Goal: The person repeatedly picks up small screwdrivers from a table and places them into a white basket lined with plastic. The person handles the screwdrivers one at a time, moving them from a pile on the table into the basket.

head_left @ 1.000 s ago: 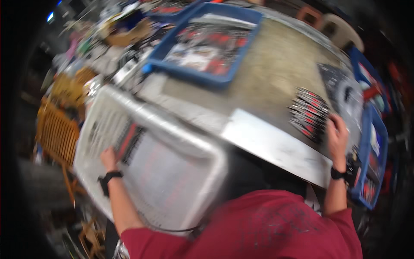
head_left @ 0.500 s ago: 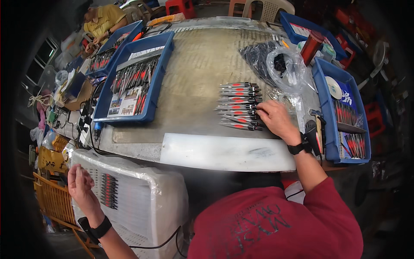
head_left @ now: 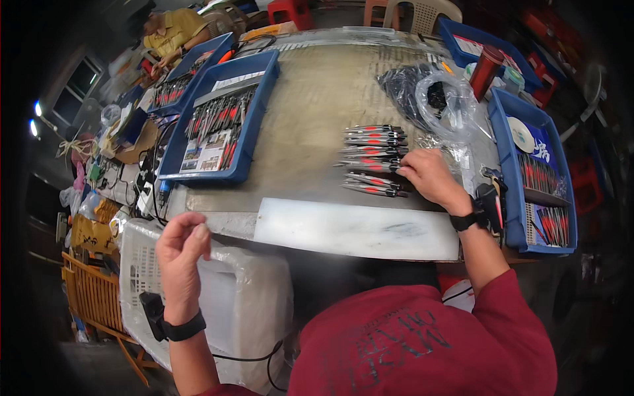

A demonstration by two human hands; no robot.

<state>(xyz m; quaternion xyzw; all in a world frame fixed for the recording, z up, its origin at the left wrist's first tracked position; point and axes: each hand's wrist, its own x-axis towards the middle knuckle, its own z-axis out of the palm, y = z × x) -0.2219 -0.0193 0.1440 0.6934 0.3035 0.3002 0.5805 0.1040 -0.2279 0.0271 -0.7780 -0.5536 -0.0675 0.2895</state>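
A stack of grey pens with red grips lies side by side on the table, their clicker ends to the right. My right hand is at those ends, thumb and forefinger pinched on one pen near the middle; the fingertips partly hide it. A small gap parts that pen from the lower group of pens. Raised above a white plastic-lined basket, my left hand has its fingers curled toward the thumb, with nothing visible in them. The left hand and wrist cover part of the basket.
A white board lies along the table's near edge. Blue trays of pens stand at left and right. Clear plastic bags and a red cylinder are at the far right. Another person sits far left.
My left hand has moved right and up toward the table edge. The row of pens in the basket is now out of sight behind it. My right hand stays at the pens, where a gap has opened.
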